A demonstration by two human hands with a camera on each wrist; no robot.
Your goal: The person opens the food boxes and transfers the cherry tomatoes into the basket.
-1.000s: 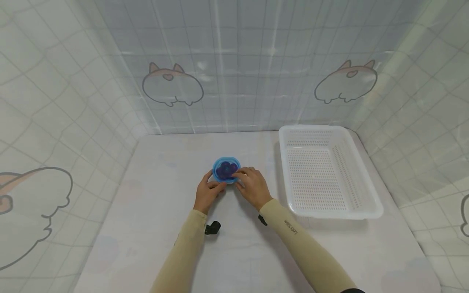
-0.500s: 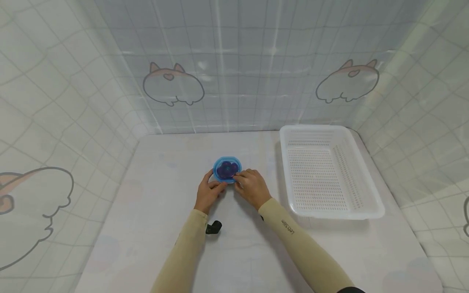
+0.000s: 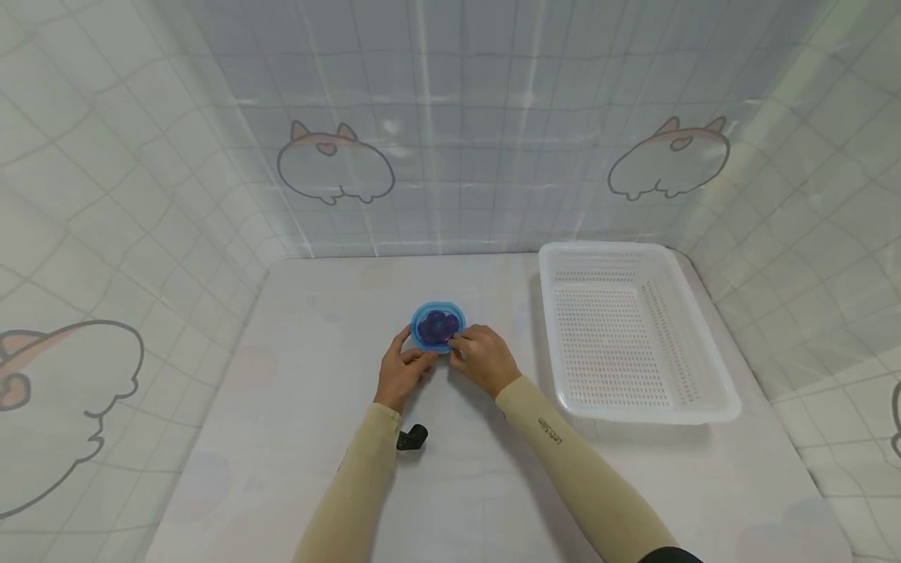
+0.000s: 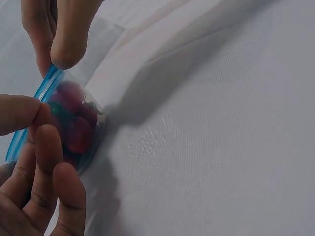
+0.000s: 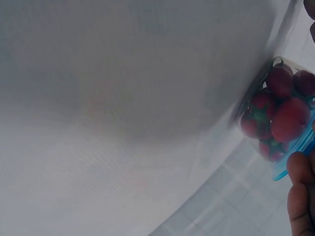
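A small clear container of red tomatoes with green tops stands on the white table, covered by a see-through blue lid. Through the lid, the tomatoes look purple from above. My left hand holds the container's left and near sides, its thumb at the near rim. At the near right edge my right hand pinches the lid's rim with its fingertips. In the left wrist view a thumb presses on the blue rim, and the other hand's curled fingers are at its opposite end.
A white perforated plastic basket stands to the right of my right hand. A black wrist camera mount juts from the left sleeve. Tiled-pattern sheeting walls the table at the back and both sides.
My right hand's fingers have drawn in from over the lid to its near right rim and are more bunched. The left hand and container have stayed nearly still.
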